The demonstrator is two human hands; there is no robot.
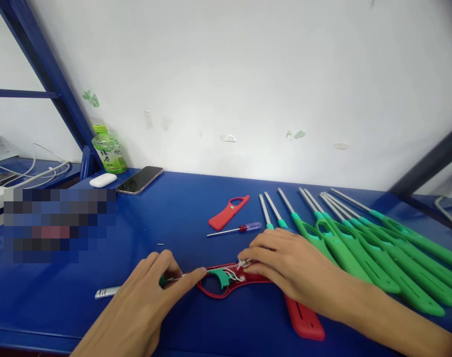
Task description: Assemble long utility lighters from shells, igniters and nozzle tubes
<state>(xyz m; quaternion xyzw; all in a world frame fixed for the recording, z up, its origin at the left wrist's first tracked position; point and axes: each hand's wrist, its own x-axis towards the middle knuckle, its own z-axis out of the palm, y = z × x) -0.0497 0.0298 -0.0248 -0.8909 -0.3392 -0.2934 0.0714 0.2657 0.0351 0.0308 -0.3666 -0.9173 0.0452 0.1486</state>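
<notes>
An opened gas lighter lies in front of me, its red half-shell face up with a green trigger and thin white wires showing inside. My left hand grips the lighter's front end between thumb and fingers. Past that hand sticks out the silver tube. My right hand has its fingertips pinched on a small white and metal part inside the shell; its exact kind is partly hidden. The shell's rear lies under this hand. Below the right hand shows a red lighter handle, its upper part covered.
Several green lighters lie side by side at the right. Beyond my hands are a red shell piece, a screwdriver and a small screw. A phone, white case and green bottle stand back left.
</notes>
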